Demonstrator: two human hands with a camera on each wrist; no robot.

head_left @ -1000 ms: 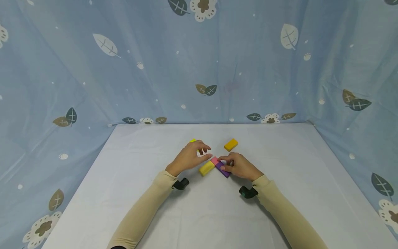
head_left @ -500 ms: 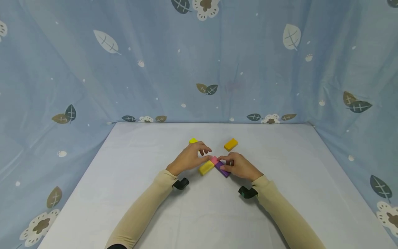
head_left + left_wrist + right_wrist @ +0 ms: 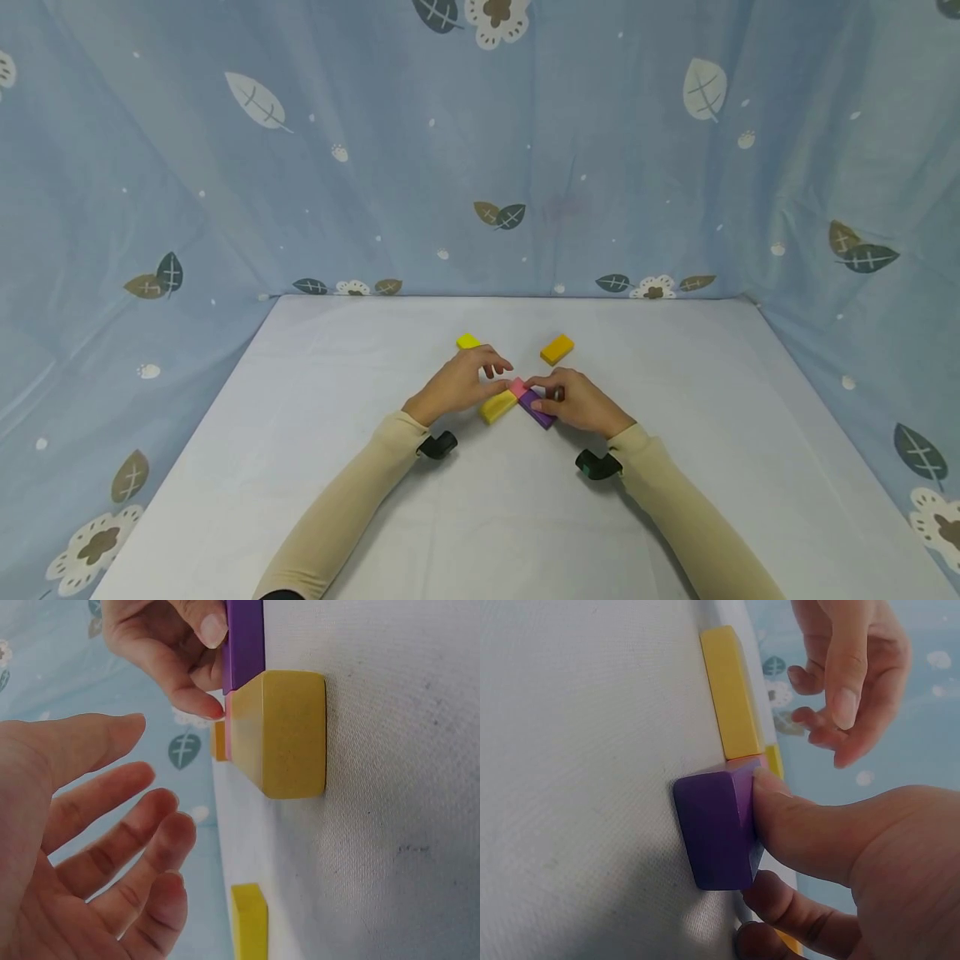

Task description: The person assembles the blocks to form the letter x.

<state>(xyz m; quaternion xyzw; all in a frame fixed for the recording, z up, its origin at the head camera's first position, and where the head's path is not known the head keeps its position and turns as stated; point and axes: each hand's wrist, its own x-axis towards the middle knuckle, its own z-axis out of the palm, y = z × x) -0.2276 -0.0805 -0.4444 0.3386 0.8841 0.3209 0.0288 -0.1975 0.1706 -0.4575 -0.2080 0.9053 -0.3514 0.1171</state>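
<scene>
A purple block [image 3: 545,421], a small pink block [image 3: 518,386] and a yellow block [image 3: 497,407] lie on the white cloth, meeting in an angle with pink at the corner. My right hand [image 3: 585,404] holds the purple block, thumb on its upper side and other fingers curled along the far side. Its index fingertip reaches the pink block. In the left wrist view, my left hand [image 3: 97,840] hovers beside the yellow block with fingers loosely bent and nothing in them; its thumb tip is close to the pink block.
A bright yellow block [image 3: 468,341] lies behind the left hand, partly hidden by it. An orange-yellow block [image 3: 557,349] lies farther back, to the right. The white-covered table [image 3: 480,533] ends at a blue patterned curtain [image 3: 420,167].
My left hand has dropped slightly toward the pink and yellow blocks, uncovering more of the bright yellow block. My right hand stays nearly still on the purple block.
</scene>
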